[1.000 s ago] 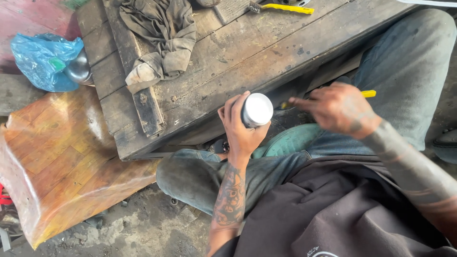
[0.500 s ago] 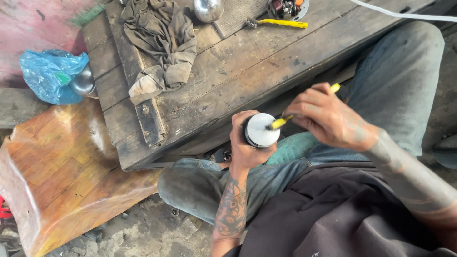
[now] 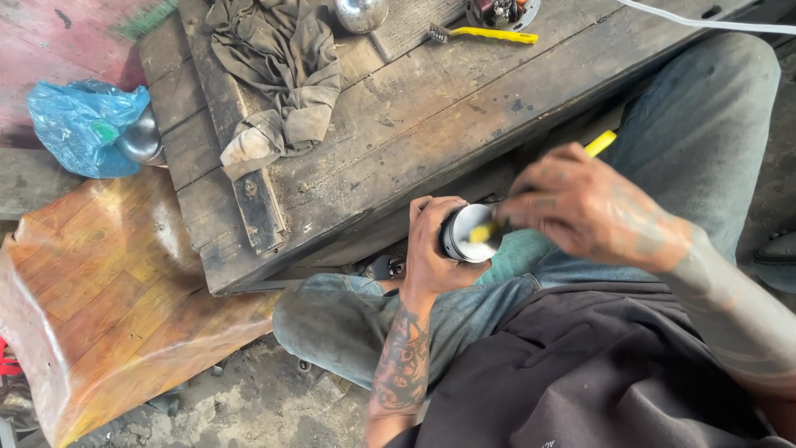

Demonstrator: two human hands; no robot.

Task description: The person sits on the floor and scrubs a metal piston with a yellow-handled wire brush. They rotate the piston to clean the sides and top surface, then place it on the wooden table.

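The left hand (image 3: 433, 249) is clamped around a round metal cylinder (image 3: 466, 233), held over the lap beside the wooden worktop (image 3: 431, 108). The right hand (image 3: 580, 206) grips a yellow-handled brush (image 3: 599, 143) (tip on the cylinder's pale end face). A grey rag (image 3: 278, 66) lies on the worktop; the floor below is dirt.

- My left hand (image 3: 431, 249) and right hand (image 3: 580, 207) worked in the narrow gap between the wooden bench (image 3: 431, 116) edge and my knees.
- On the bench, a crumpled rag (image 3: 278, 70) filled the left part; a yellow wire brush (image 3: 485, 35) and a chrome dome (image 3: 361, 12) lined the far edge.
- Bare planks lay open between rag and brush.
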